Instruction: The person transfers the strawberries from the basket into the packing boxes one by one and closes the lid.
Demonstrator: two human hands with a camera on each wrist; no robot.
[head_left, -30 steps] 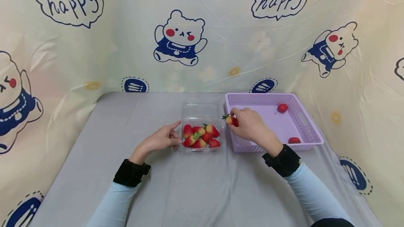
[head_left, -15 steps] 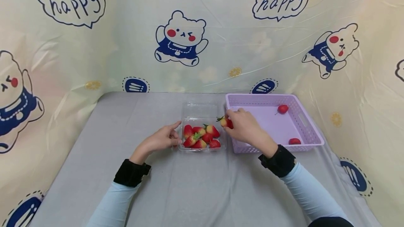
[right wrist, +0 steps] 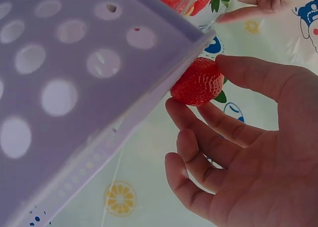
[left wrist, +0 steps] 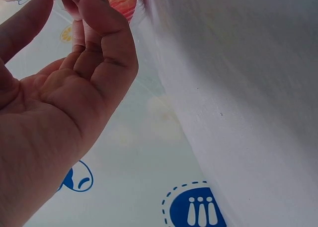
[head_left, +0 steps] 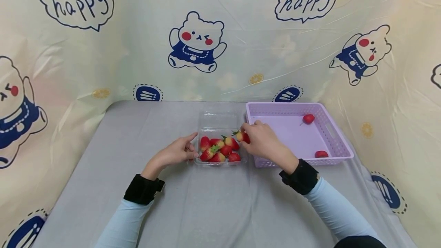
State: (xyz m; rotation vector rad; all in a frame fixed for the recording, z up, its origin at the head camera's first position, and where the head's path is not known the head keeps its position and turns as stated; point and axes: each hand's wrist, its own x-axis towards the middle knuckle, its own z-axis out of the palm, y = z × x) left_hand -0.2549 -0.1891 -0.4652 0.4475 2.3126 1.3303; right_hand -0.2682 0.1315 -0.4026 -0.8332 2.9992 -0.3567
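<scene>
A clear plastic box with its lid raised holds several strawberries. At its left side is my left hand, touching the edge with loosely bent fingers. Finger and thumb are spread apart there, and part of the box shows beyond them in the left wrist view. My right hand pinches one strawberry between thumb and fingertips, green leaves pointing away. It hangs close over the box's right edge, beside the purple basket. The remaining right fingers are loosely curled.
Inside the basket lie two more red fruits, one strawberry near the back and one red fruit by the front wall. A grey cloth covers the table, with a printed curtain behind.
My right hand has carried the pinched strawberry leftward, from over the basket's left rim to the box's right edge. The left hand and the box have stayed in place.
</scene>
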